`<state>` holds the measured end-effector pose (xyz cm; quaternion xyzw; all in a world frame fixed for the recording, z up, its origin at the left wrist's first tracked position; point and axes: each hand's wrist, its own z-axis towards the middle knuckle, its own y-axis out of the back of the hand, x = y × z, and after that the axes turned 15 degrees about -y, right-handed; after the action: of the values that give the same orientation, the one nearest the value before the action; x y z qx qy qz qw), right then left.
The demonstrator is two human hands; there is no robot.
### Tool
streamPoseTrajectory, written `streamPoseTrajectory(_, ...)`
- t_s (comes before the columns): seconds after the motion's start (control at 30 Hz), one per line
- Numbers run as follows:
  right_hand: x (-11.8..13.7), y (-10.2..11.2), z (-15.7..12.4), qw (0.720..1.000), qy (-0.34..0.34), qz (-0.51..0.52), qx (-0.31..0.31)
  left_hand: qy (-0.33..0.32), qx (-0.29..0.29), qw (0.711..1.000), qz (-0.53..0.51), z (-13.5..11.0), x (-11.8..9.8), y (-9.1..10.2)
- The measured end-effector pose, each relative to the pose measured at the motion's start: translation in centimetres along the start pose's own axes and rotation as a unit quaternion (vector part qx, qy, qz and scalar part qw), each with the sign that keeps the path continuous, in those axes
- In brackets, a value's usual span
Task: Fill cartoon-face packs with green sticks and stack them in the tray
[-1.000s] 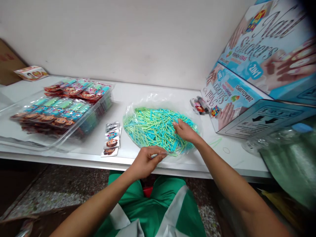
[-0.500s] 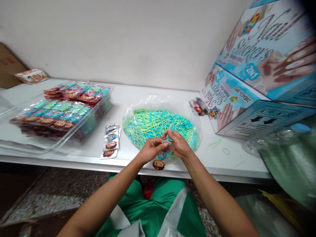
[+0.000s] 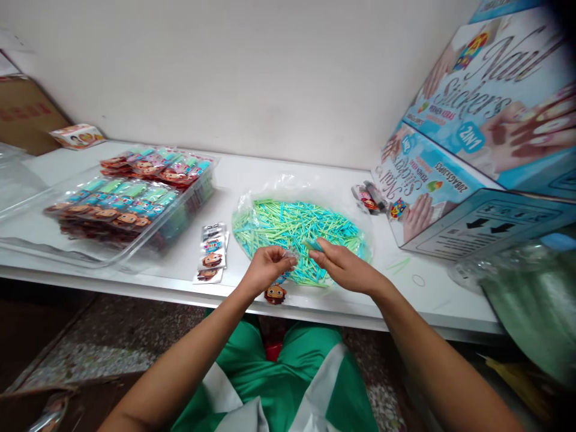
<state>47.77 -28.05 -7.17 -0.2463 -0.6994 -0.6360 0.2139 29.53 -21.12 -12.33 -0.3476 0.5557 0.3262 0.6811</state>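
From the head view, straight to the bag [image 3: 292, 186]: clear plastic, spread wide on the table [image 3: 229, 183] and heaped with green and blue sticks [image 3: 288, 219]. Lying open like that, presumably, for easy picking.

Now to the left hand [image 3: 266, 267], at the near left edge of the bag: nearly closed, pinching the clear end of a pouch [image 3: 275, 294] between thumb and fingertips. Dangling cartoon end down, just in front of the bag; likely gripped up there to keep control of the mouth, though too small to tell whether parted or sealed.

Across to the right hand [image 3: 345, 265], above the near right part of the bag: partly closed, grasping a small bunch [image 3: 314, 245] of sticks. Aimed leftward over the bag, apart from the pouch; apparently held this way to leave the tips free. Impossible to count from here.

Just left of the bag: flat pouches [image 3: 213, 259], overlapping, probably for a short reach. Farther left of the bag: a clear tray [image 3: 96, 264], loaded with packets [image 3: 105, 213] in two rows, perhaps to save room. Right of the bag: dark packets [image 3: 369, 199], then stacked cartons [image 3: 432, 207].
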Motion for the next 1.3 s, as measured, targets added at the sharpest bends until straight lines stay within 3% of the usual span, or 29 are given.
streamPoseTrajectory(0.23,0.7,0.2,0.1,0.990,0.022,-0.128,0.059,-0.091,0.052,0.987,0.126,-0.9,-0.4,0.3)
streamPoseTrajectory(0.37,0.9,0.0,0.1,0.987,0.018,-0.146,0.070,-0.065,0.080,0.991,0.081,-1.2,-0.5,0.3)
streamPoseTrajectory(0.6,1.1,0.2,-0.2,0.987,0.011,-0.150,0.060,-0.020,0.017,0.998,0.056,-1.0,-0.2,0.5)
streamPoseTrajectory(0.77,1.4,0.3,-0.2,0.981,0.012,-0.174,0.089,-0.054,0.025,0.991,0.122,-1.2,0.1,0.6)
streamPoseTrajectory(0.93,2.0,0.6,-0.2,0.965,0.003,-0.221,0.139,-0.145,0.069,0.948,0.276,-1.7,-0.1,1.1)
streamPoseTrajectory(1.1,2.4,0.3,0.0,0.945,-0.009,-0.285,0.160,-0.216,0.137,0.871,0.418,-1.9,-0.9,1.1)
streamPoseTrajectory(1.2,2.3,-0.4,0.2,0.940,-0.019,-0.299,0.164,-0.212,0.191,0.833,0.474,-2.1,-1.2,0.5)
streamPoseTrajectory(1.3,2.2,-0.7,0.6,0.949,0.006,-0.268,0.168,-0.187,0.230,0.830,0.473,-2.5,-1.3,-0.1)
